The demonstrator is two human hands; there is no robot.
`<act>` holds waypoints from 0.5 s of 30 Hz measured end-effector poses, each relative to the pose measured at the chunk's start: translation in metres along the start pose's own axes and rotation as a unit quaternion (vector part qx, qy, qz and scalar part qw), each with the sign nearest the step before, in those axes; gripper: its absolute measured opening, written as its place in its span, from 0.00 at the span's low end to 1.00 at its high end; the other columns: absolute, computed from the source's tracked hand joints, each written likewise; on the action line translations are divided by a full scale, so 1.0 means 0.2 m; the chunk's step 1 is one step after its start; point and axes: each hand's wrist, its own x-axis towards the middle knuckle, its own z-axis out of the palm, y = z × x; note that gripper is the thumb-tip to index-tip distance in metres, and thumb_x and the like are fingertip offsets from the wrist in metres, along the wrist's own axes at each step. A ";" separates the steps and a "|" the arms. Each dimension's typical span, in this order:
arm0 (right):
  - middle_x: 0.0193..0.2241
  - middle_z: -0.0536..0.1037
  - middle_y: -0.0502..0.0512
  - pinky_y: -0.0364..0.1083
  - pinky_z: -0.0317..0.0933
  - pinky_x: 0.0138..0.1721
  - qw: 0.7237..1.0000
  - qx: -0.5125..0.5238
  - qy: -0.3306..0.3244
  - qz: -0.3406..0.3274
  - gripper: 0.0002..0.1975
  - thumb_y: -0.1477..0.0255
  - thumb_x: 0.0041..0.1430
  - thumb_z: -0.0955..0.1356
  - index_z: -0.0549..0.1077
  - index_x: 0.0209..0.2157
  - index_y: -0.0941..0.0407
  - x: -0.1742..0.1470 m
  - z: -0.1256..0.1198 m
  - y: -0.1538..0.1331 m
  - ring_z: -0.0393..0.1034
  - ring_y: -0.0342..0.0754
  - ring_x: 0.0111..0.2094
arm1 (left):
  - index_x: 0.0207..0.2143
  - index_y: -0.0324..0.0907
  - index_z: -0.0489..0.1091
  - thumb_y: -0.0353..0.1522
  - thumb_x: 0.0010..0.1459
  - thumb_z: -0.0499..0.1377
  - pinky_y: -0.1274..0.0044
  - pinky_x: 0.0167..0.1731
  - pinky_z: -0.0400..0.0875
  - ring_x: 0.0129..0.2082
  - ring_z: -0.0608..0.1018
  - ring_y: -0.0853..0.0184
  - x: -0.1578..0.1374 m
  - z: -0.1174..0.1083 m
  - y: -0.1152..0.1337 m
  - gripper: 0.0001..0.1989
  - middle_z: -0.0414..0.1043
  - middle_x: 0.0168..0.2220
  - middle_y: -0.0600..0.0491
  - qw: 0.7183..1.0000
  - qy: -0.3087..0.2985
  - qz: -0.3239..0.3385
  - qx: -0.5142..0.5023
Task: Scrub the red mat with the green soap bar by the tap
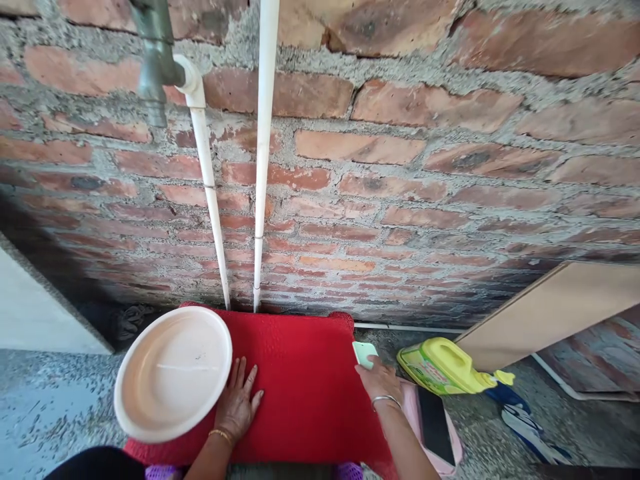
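Observation:
A red cloth (300,387) covers a low surface against the wall. On its left part sits a shallow pale pink basin (173,373), with no water visible in it. My left hand (237,400) lies flat on the cloth, fingers spread, close beside the basin's right rim. At the cloth's right edge, my right hand (379,380) is closed on a pale green flat block (365,352). Most of the block's lower end is hidden under the fingers, so its exact kind is unclear.
A yellow detergent jug (440,367) lies to the right, near a dark phone-like slab (436,423) on pink material. Blue-and-white footwear (530,427) and a leaning board (565,313) are farther right. A tap (154,67) and white pipes (263,153) run along the brick wall.

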 end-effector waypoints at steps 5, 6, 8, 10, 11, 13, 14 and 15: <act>0.44 0.71 0.59 0.45 0.58 0.42 0.989 0.042 -0.026 -0.138 0.22 0.64 0.50 0.66 0.70 0.49 0.52 -0.29 0.07 -0.32 0.69 0.50 0.41 | 0.60 0.48 0.56 0.43 0.58 0.48 0.59 0.59 0.50 0.64 0.52 0.54 0.01 -0.08 0.03 0.27 0.50 0.64 0.46 0.996 -0.090 -0.025 0.004; 0.43 0.71 0.57 0.45 0.58 0.41 0.982 0.044 -0.036 -0.180 0.22 0.65 0.49 0.67 0.71 0.47 0.51 -0.37 0.10 -0.44 0.69 0.50 0.41 | 0.60 0.48 0.56 0.42 0.58 0.48 0.58 0.59 0.50 0.64 0.53 0.53 -0.01 -0.10 0.04 0.28 0.49 0.64 0.45 0.994 -0.108 -0.030 0.007; 0.43 0.71 0.57 0.46 0.57 0.42 0.963 0.044 -0.064 -0.259 0.21 0.66 0.47 0.68 0.72 0.46 0.51 -0.52 0.19 -0.67 0.69 0.51 0.40 | 0.60 0.48 0.57 0.41 0.57 0.49 0.56 0.58 0.49 0.64 0.53 0.52 -0.07 -0.12 0.05 0.27 0.49 0.64 0.44 0.990 -0.137 -0.039 0.011; 0.43 0.71 0.58 0.47 0.57 0.42 0.950 0.044 -0.078 -0.299 0.21 0.68 0.46 0.69 0.73 0.45 0.52 -0.64 0.28 -0.83 0.68 0.53 0.41 | 0.60 0.47 0.57 0.41 0.56 0.51 0.55 0.58 0.49 0.64 0.52 0.52 -0.15 -0.13 0.05 0.28 0.49 0.64 0.43 0.986 -0.162 -0.039 0.012; 0.44 0.71 0.59 0.47 0.56 0.42 0.946 0.043 -0.079 -0.311 0.21 0.69 0.46 0.69 0.73 0.45 0.52 -0.67 0.31 -0.88 0.68 0.53 0.42 | 0.60 0.48 0.57 0.40 0.55 0.52 0.55 0.58 0.49 0.64 0.52 0.52 -0.19 -0.12 0.05 0.29 0.48 0.65 0.43 0.984 -0.174 -0.036 0.013; 0.45 0.71 0.59 0.48 0.55 0.44 0.944 0.037 -0.076 -0.319 0.21 0.71 0.45 0.69 0.73 0.46 0.51 -0.69 0.35 -0.90 0.67 0.54 0.43 | 0.60 0.48 0.57 0.38 0.53 0.54 0.54 0.57 0.51 0.64 0.52 0.52 -0.25 -0.12 0.03 0.30 0.48 0.65 0.44 0.980 -0.194 -0.033 0.016; 0.45 0.71 0.59 0.49 0.55 0.45 0.945 0.029 -0.071 -0.316 0.22 0.71 0.46 0.69 0.73 0.46 0.50 -0.68 0.35 -0.87 0.67 0.54 0.44 | 0.59 0.49 0.58 0.36 0.53 0.53 0.55 0.57 0.52 0.63 0.53 0.53 -0.28 -0.12 0.03 0.29 0.49 0.64 0.45 0.979 -0.199 -0.035 0.021; 0.46 0.70 0.59 0.49 0.54 0.45 0.949 0.017 -0.066 -0.307 0.22 0.71 0.46 0.68 0.72 0.46 0.50 -0.64 0.34 -0.81 0.67 0.54 0.45 | 0.59 0.49 0.59 0.34 0.53 0.53 0.55 0.56 0.53 0.63 0.55 0.54 -0.30 -0.13 0.02 0.28 0.50 0.64 0.45 0.978 -0.204 -0.040 0.027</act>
